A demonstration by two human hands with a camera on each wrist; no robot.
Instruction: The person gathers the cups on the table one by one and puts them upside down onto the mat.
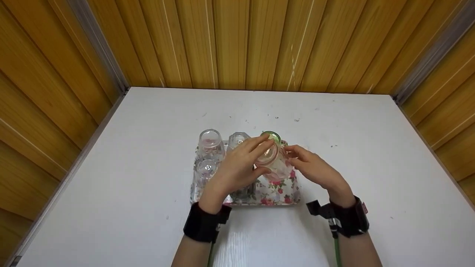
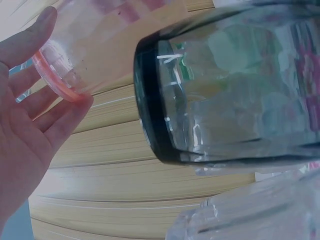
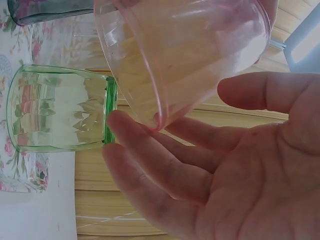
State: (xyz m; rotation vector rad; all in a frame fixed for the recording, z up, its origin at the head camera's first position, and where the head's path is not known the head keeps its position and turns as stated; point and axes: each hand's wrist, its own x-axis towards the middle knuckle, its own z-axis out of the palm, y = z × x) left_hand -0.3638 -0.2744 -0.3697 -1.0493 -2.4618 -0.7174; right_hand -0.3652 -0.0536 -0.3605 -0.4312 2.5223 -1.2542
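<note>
My left hand [image 1: 239, 159] holds a pink see-through cup [image 1: 280, 170] by its base, thumb on one side and fingers on the other. The cup is tilted with its base up, above a floral tray [image 1: 272, 193]. In the left wrist view, the fingers [image 2: 65, 115] curve round the pink base edge. My right hand [image 1: 315, 168] is at the cup's right side with loosely bent fingers; in the right wrist view its fingertips are right at the cup's rim, thumb apart. Behind the cup stands an upside-down green glass [image 3: 60, 110], close to the right fingertips.
On the tray's left half stand several upside-down clear glasses [image 1: 210, 142], with a faceted clear one [image 1: 239, 138] at the back middle. A dark grey glass [image 2: 225, 95] is near the left wrist. The white table [image 1: 148, 148] ends at wood-look panels [image 1: 230, 44].
</note>
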